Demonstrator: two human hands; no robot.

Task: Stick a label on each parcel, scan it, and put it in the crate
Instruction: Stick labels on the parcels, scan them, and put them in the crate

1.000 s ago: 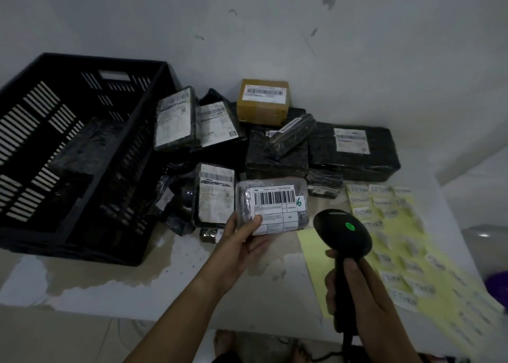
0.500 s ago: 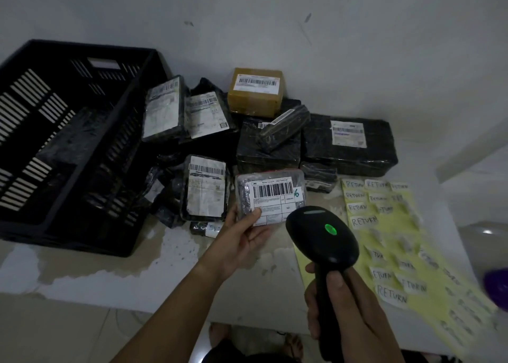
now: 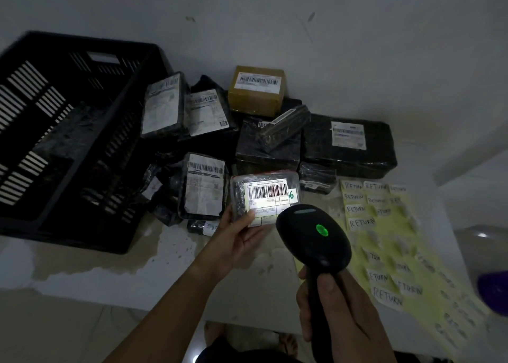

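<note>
My left hand (image 3: 236, 236) grips the grey parcel (image 3: 265, 197) at its lower left corner, just in front of the pile (image 3: 269, 148). My right hand (image 3: 330, 302) is wrapped round the scanner (image 3: 313, 236), whose head nearly meets the parcel's lower edge. The crate (image 3: 82, 131) stands open to the left across bare table (image 3: 165, 266); its dim inside possibly holds a dark parcel. The label sheet (image 3: 384, 239) crowds the right edge.

Parcel (image 3: 66, 140)? in crate (image 3: 68, 233), L of pile (image 3: 266, 145)
</note>
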